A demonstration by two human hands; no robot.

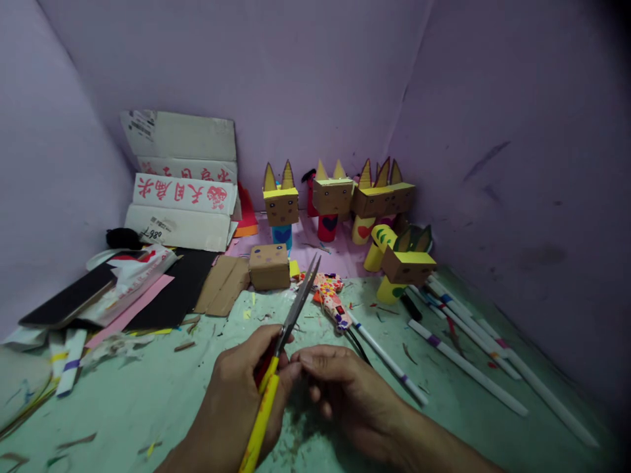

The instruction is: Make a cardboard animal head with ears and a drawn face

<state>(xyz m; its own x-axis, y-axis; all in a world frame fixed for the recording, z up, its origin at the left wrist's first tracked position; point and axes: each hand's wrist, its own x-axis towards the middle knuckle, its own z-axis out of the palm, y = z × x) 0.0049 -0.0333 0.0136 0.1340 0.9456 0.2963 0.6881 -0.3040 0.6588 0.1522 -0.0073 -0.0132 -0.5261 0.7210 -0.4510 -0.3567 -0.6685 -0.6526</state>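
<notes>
Yellow-handled metal scissors are gripped above the green tabletop by the left hand, right hand pinched, contents unclear; eared cardboard-headed figures seem finished, one brown cardboard box head left without ears.

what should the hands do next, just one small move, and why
Perhaps lay the yellow-handled scissors down on the green work surface: the left hand holds them while also close up against the right hand, so freeing it would likely make finer handling easier.
</notes>
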